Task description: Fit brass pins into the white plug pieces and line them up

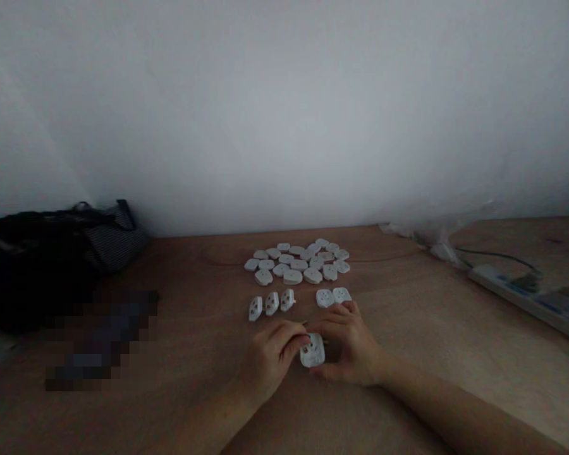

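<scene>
A white plastic plug shell (312,355), its hollow inner side facing me, is held upright low over the table between my two hands. My right hand (355,346) grips it from the right, thumb below and fingers above. Brass-coloured prongs stick out behind it on the right. The thumb and forefinger of my left hand (275,354) are pinched together at the shell's upper left, where a small metal pin (305,323) shows at the fingertips. Beyond my left hand stand three shells (272,304) with pins. Two shells (325,298) lie flat just past my right fingers.
A cluster of several white plug parts (293,277) lies farther back on the wooden table (194,354). On the right are a power strip (526,297) with a cable and clear plastic wrap (436,237). A black bag (42,265) and a blurred-out object (104,341) are at left.
</scene>
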{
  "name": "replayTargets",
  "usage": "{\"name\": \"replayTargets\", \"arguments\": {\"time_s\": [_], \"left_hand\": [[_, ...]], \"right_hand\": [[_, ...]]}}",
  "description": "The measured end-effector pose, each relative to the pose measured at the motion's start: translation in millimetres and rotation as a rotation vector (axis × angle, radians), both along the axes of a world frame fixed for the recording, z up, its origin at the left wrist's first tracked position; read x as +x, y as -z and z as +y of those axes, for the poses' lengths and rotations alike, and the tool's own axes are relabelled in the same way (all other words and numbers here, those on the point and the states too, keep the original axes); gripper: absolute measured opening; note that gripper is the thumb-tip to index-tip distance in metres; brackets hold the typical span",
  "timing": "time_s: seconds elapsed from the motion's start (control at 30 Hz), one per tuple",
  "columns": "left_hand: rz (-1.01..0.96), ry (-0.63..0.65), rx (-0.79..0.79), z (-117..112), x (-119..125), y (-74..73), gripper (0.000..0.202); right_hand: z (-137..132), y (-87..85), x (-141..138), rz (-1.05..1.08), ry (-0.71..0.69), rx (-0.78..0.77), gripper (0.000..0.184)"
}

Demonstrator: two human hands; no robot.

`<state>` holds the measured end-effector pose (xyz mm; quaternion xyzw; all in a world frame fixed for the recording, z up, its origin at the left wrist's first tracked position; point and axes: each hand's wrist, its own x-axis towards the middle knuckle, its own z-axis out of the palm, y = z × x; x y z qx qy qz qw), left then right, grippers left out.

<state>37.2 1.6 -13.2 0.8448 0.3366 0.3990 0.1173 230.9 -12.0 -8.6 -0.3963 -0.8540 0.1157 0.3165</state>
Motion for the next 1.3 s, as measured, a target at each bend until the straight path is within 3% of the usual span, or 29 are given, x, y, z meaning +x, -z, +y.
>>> {"name": "replayTargets", "arguments": {"time_s": [0.37, 0.47, 0.57, 0.73, 0.83, 0.9, 1.07, 1.2, 1.3], "left_hand": [[0.039, 0.043, 0.103, 2, -2, 0.5, 0.013], [-0.009, -0.012, 0.093, 0, -5, -4.9, 0.014], [-0.09, -0.084, -0.132, 0, -8, -8.7, 0.014], [-0.217, 0.037, -0.755, 3, -2, -3.4, 0.026], [-0.255, 0.049, -0.866, 5, 1, -1.4, 0.029], [-0.301, 0.026, -0.893, 7, 0, -1.2, 0.029], [-0.367, -0.045, -0.899, 14, -8, 2.2, 0.032], [-0.379, -0.066, -0.848, 14, -8, 6.0, 0.038], [-0.383, -0.014, -0.817, 13, -7, 7.6, 0.038]], "right_hand": [[-1, 1.0, 0, 0.03, 0.009, 0.019, 0.05], [0, 1.7, 1, 0.032, 0.032, 0.036, 0.051], [2, 4.0, 3, 0.043, 0.058, 0.031, 0.061], [2, 8.4, 1, 0.035, 0.129, 0.051, 0.083], [2, 7.1, 1, 0.032, 0.114, 0.043, 0.088], [1, 4.8, 3, -0.004, 0.11, 0.015, 0.079], [3, 3.2, 10, -0.155, 0.203, -0.07, 0.02], [6, 5.9, 6, -0.174, 0.219, -0.101, 0.013], [7, 6.4, 3, -0.182, 0.212, -0.092, 0.006]]}}
